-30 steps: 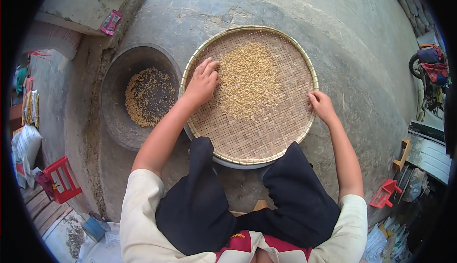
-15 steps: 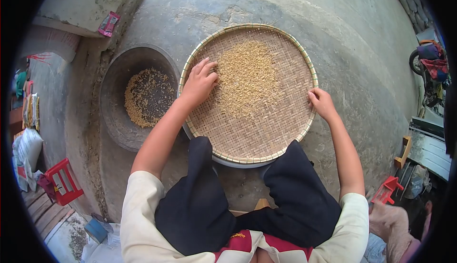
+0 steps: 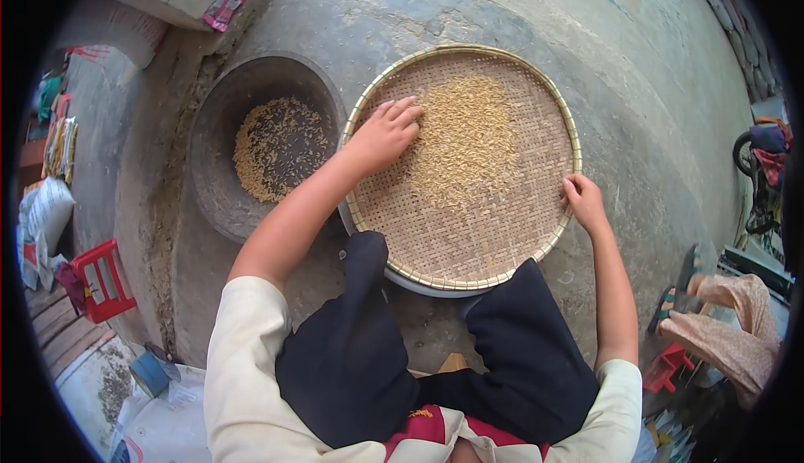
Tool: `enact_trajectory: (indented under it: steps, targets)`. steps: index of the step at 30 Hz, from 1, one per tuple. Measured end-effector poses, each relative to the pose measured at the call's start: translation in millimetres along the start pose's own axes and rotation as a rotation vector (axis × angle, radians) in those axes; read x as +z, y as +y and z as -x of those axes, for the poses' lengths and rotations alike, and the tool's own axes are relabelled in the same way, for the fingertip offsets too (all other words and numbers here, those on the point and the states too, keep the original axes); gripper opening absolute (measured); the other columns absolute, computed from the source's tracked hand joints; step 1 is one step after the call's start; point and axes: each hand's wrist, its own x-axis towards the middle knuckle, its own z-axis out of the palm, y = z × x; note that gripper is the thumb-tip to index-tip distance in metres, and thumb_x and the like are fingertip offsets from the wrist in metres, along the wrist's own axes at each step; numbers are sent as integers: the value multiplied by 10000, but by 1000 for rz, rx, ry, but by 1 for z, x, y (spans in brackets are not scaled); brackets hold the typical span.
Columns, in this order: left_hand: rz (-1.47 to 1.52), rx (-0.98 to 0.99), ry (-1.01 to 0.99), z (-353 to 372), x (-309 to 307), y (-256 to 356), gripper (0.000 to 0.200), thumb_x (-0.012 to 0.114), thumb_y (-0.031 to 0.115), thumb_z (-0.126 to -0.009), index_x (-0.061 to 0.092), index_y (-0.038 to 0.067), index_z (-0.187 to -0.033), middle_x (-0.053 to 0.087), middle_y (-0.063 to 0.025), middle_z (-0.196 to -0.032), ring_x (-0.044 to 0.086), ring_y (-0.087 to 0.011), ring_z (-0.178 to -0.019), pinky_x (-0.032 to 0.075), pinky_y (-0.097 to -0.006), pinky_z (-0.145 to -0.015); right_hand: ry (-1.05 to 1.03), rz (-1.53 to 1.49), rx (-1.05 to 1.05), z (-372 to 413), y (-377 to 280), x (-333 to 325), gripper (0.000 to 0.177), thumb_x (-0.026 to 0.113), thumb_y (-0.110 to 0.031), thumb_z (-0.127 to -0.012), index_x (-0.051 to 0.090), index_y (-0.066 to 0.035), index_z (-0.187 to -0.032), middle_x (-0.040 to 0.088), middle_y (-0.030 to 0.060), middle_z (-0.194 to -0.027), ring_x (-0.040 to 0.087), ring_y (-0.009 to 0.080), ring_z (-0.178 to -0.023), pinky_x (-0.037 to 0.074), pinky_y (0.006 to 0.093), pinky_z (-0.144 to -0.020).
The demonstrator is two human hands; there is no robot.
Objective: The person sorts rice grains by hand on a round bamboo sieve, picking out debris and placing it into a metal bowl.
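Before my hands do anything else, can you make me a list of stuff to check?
1. Right hand at the round tray's rim: ok.
2. Left hand by the grain pile: ok.
3. The pile inside the rim: ok.
4. Dark bowl all emptied: not ok, loose grain lies in it.
5. No bad bits in the pile: cannot tell, too small.
6. Tray steady underneath: cannot tell, mostly hidden.

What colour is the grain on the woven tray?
Golden yellow grain, seen best in the head view.
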Motion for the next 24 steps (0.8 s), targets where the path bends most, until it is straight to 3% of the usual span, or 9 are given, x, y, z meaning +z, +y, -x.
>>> enact_trajectory:
  steps: [7,10,11,13,15,17,18,20,24]
  targets:
    - [-60,14,92,8,-1,6,179,465,103,-824,523,11,-966,448,-127,-1280,301,-292,-1309,290,-432,-1038,-1,56,-5,-4,0,1,158,530,-129,-897,593,15,-890,596,46,-709,559,106,-552,455,260,-536]
    - [399,-235,186,22,-32,7,127,557,110,-824,542,14,-906,543,-130,-1151,448,-315,-1170,392,-375,-934,-3,76,-9,-6,4,2,153,524,-123,-899,592,14,-888,593,46,-708,556,104,-547,452,259,-531]
    - [384,-265,194,31,-48,4,127,557,110,-824,542,14,-906,543,-130,-1151,448,-315,-1170,392,-375,-934,10,86,-14,-7,6,2,149,522,-118,-900,591,14,-889,593,46,-707,554,104,-546,451,258,-529]
    - [807,-800,34,58,-88,1,147,623,121,-800,558,38,-901,598,-100,-1038,494,-301,-1105,412,-379,-889,-15,76,-30,-10,13,2,150,520,-117,-902,591,15,-888,594,48,-712,553,103,-546,452,253,-528]
    - [769,-925,153,97,-83,-22,181,664,169,-787,568,59,-892,620,-78,-981,506,-294,-1092,417,-400,-868,-40,67,-44,-12,16,0,152,518,-116,-904,590,17,-888,596,50,-717,552,103,-546,453,248,-528]
    - [179,-981,104,136,-81,-39,303,710,242,-757,585,66,-971,606,-101,-1051,501,-302,-1104,413,-395,-894,-37,29,-10,-13,17,0,164,523,-124,-908,597,23,-909,603,60,-734,553,104,-548,454,237,-525]
    - [171,-1003,111,151,-77,-40,303,710,242,-757,585,66,-971,606,-101,-1051,501,-302,-1104,413,-395,-894,-53,33,-27,-13,17,0,164,523,-124,-908,597,23,-909,603,60,-734,553,104,-548,454,237,-525]
    - [-181,-1229,-97,171,-73,-41,498,746,328,-707,576,61,-1091,578,-142,-1114,489,-295,-1141,402,-389,-934,-40,63,19,-16,18,0,191,543,-144,-904,600,34,-943,610,71,-750,552,108,-543,454,233,-519]
    - [235,-1252,-294,174,-74,-58,671,731,399,-711,503,36,-1227,519,-191,-1206,457,-309,-1185,372,-387,-987,-66,21,29,-16,5,2,215,561,-159,-896,601,38,-974,621,83,-770,557,110,-561,454,230,-520]
